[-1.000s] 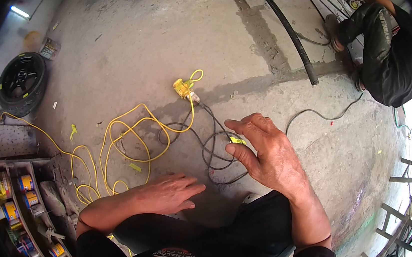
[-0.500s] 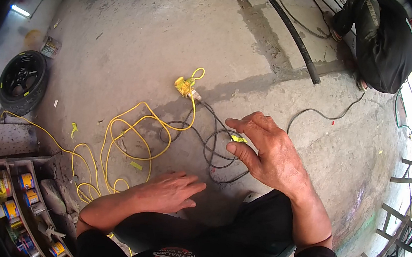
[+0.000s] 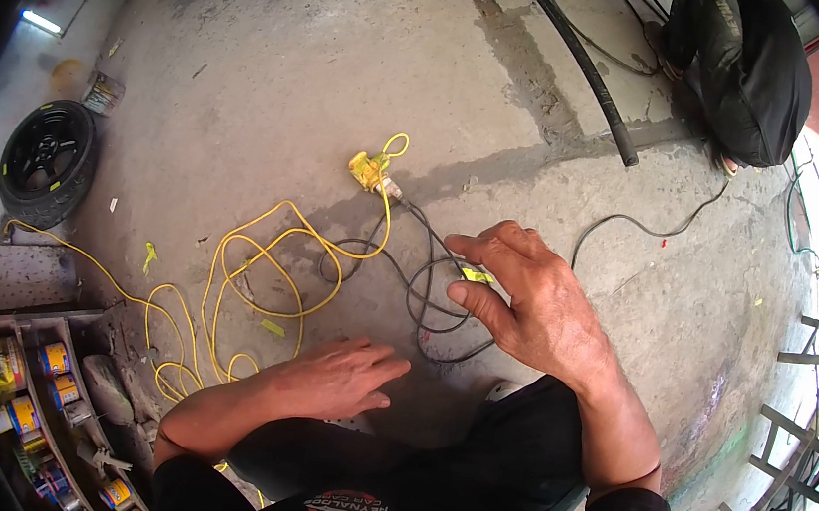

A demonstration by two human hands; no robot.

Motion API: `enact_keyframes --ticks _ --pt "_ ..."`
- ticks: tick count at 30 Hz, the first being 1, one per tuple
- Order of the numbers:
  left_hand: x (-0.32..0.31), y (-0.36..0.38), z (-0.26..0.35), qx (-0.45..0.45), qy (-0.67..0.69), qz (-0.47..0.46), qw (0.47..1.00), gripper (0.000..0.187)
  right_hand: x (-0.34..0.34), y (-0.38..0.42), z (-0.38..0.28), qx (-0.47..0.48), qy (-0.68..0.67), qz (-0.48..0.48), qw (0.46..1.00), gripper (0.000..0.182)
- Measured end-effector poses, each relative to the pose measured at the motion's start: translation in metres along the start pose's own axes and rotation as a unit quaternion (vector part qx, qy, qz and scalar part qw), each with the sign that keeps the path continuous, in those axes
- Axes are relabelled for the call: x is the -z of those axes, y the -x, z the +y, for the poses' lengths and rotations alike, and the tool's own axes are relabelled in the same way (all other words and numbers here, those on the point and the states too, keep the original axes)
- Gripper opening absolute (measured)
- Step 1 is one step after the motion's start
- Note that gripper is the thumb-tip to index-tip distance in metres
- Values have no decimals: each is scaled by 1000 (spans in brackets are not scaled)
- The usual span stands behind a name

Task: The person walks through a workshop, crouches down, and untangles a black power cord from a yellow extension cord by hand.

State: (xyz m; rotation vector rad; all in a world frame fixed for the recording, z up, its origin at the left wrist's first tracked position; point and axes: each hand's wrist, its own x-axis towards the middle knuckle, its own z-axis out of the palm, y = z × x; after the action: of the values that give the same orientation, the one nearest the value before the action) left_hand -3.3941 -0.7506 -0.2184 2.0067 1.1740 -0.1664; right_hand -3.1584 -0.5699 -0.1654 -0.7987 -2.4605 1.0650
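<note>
My left hand hovers over my lap, its fingers apart and nothing in them. Out in front on the right, my right hand is raised with thumb and fingers spread, also holding nothing. Beneath and beside it, a black cable lies in loose loops on the concrete floor. That cable meets a yellow socket, where a yellow extension cord also runs. The yellow cord trails in tangled loops towards the left. A bit of yellow-green tape shows just past my right thumb.
A black wheel with tyre leans at the left. Below it stands a shelf with several small cans. A black hose lies at the upper right, near a crouching person in dark clothes. Metal racks line the right side.
The crouching person has shifted slightly left and up in view. Both my hands stay nearly as they were, still empty.
</note>
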Motion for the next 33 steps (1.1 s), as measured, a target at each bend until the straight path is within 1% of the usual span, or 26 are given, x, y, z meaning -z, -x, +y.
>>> enact_keyframes --ticks 16,22,25,28,33 --pt "3 -2 3 4 -5 -14 1000 61 -1 1 1 1 -3 3 1000 46" --pt "7 -5 6 0 -2 -38 999 60 0 0 0 -2 1 0 1000 46" --pt "-3 -6 -2 -23 15 -20 999 60 0 0 0 -5 -1 -1 1000 47" --pt "-6 -6 -5 -19 37 -9 999 60 0 0 0 -8 -3 -3 1000 47" --pt "-5 -5 -3 -22 23 -10 999 60 1 0 -1 -9 -1 -5 1000 47"
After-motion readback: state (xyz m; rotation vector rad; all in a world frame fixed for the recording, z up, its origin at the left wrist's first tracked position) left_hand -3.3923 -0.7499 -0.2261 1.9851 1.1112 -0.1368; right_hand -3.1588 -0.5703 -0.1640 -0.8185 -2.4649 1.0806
